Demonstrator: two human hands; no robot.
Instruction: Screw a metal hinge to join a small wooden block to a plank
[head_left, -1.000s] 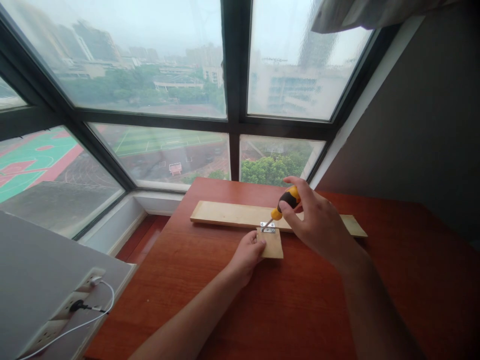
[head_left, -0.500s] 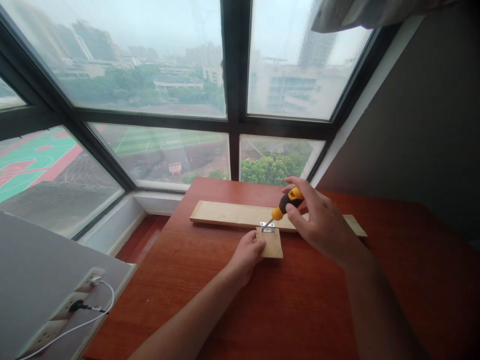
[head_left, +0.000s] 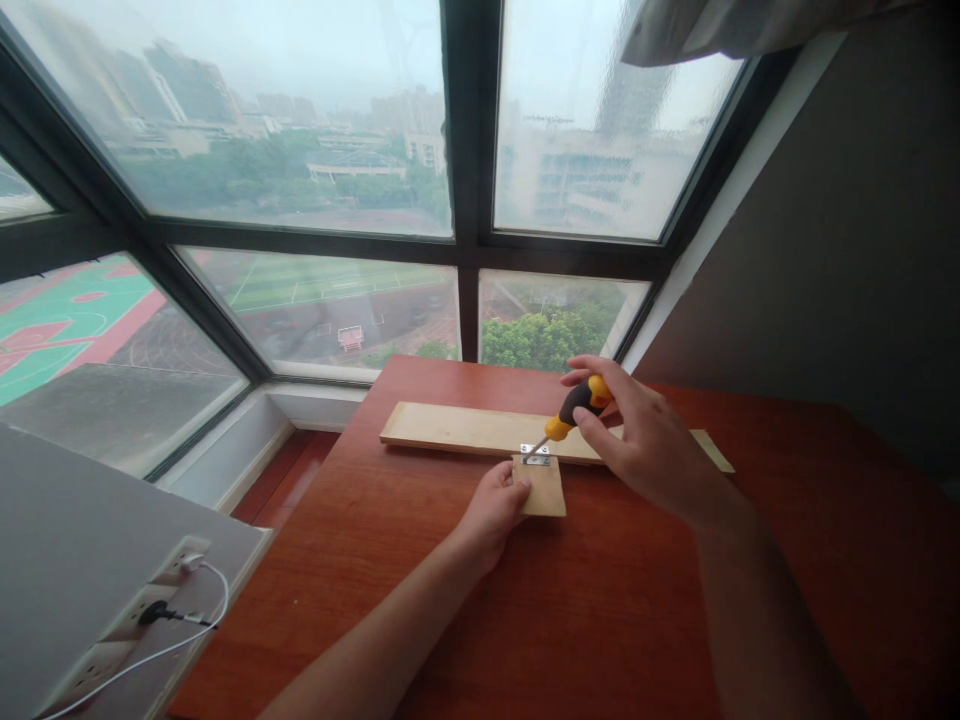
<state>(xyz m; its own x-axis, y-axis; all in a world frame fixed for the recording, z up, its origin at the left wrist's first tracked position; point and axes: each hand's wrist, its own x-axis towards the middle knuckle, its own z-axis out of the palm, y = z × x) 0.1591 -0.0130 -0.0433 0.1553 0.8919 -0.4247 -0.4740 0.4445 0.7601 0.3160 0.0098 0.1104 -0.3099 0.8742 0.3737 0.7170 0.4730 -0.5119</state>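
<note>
Screwdriver tip on a hinge that spans two pieces of wood at a window-side table.

The right hand (head_left: 645, 440) grips the yellow-and-black handle of a screwdriver (head_left: 570, 408), which slants down to the left so that its tip meets the small metal hinge (head_left: 535, 453). The hinge lies across the joint between a long wooden board (head_left: 465, 428), set crosswise on the table (head_left: 600, 610), and a small wooden block (head_left: 545, 488) that butts against the board's near edge. The left hand (head_left: 491, 515) presses on the block's left side, fingers curled against its edge and thumb on top, just beside the hinge. At the lower left, a white power strip (head_left: 131, 625) with a black plug and a white cable sits on a grey surface, well apart from the work.
</note>
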